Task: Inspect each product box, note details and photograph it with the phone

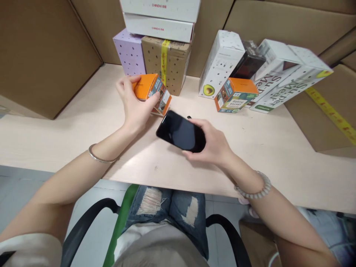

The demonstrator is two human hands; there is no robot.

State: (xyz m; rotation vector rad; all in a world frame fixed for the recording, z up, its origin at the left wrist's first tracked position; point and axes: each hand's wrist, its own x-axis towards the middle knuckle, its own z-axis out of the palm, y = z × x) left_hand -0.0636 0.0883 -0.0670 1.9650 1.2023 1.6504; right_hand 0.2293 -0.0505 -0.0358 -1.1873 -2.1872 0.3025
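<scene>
My left hand (136, 105) is closed around a small orange box (146, 85) with printed sides, thumb on its right face and fingers at its far left. The box stands on the table, slightly tilted or turned; its base is partly hidden. In my right hand (213, 144) is a black smartphone (180, 131), gripped by its right end between thumb and fingers, dark screen facing up. The phone is above the table, its far left corner close to the orange box's lower edge. A small dark object (189, 117) shows just behind the phone, too little of it to name.
A purple box (129, 52) and a brown taped carton (154, 55) stand at the back under white boxes (160, 26). Right of them are a white avocado box (222, 59), a second orange box (236, 96) and white Super Meal boxes (292, 78). Large cardboard cartons (41, 55) flank the table (155, 167).
</scene>
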